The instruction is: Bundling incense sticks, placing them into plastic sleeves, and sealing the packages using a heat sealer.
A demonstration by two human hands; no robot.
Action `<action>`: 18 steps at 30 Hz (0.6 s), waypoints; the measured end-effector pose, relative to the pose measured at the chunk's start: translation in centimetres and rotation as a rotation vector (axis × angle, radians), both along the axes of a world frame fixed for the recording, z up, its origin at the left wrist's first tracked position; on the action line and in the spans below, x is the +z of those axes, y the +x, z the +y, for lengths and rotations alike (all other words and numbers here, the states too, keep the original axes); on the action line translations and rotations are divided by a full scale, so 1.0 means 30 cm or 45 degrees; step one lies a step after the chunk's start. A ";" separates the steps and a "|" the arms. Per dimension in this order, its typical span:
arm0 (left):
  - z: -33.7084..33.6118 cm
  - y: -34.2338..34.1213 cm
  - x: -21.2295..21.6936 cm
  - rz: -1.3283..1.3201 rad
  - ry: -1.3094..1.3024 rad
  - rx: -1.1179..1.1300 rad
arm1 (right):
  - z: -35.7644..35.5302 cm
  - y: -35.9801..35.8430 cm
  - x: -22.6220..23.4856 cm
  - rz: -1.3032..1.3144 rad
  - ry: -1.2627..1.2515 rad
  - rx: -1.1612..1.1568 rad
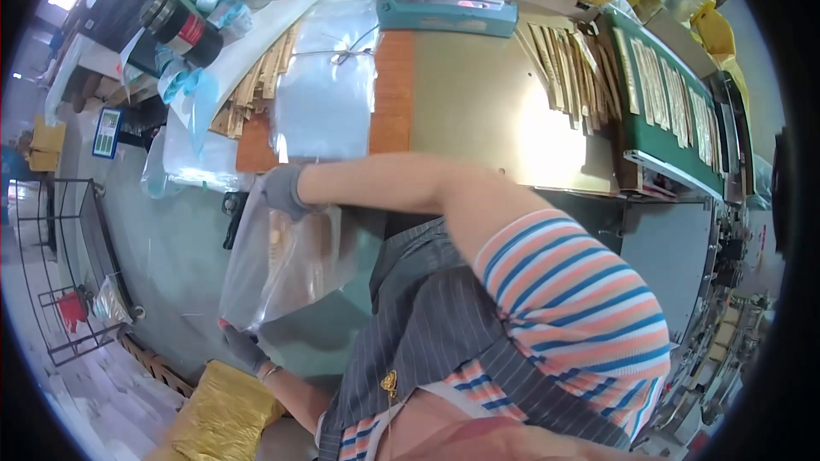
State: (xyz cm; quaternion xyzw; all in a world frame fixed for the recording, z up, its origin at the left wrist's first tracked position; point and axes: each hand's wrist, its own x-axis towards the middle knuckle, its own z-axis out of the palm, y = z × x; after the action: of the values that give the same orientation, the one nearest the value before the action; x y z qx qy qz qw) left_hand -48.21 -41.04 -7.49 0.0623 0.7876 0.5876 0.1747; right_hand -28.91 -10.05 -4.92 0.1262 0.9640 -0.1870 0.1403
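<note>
A large clear plastic bag (249, 269) hangs stretched between my two grey-gloved hands, beside the table's left front corner. My right hand (286, 190) is closed on its upper edge; the arm reaches across to the left. Lower down, my left hand (243, 348) grips the bag's lower corner, fingertips pressed together. Tan and brownish shapes show through the plastic; I cannot tell whether they are inside the bag or behind it. A stack of flat clear bags (323, 107), tied with a dark cord, lies on the table just past my right hand.
A teal heat sealer (448, 13) stands at the table's back. Wooden strips (568, 77) lie to the right, near a green tray (662, 94) with more strips. A dark jar (181, 30) stands back left. A yellow package (224, 414) lies low left, and a wire rack (55, 265) stands far left.
</note>
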 end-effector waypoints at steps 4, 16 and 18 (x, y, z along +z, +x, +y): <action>0.072 -0.091 0.065 0.136 -0.601 -0.370 | 0.155 0.369 0.159 1.132 -0.260 -0.501; 1.534 0.961 0.482 0.540 0.185 -1.529 | 0.397 0.902 -0.213 1.398 -0.690 -1.395; 1.804 1.147 0.463 0.503 0.191 -1.915 | 0.412 0.912 -0.187 1.443 -0.873 -1.356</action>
State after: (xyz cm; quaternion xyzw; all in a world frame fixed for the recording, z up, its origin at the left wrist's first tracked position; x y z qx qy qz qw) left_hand -13.81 13.08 6.39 0.6944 0.5084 0.3412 0.3781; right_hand -1.54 2.30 -10.53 0.4008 0.5908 -0.5449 -0.4399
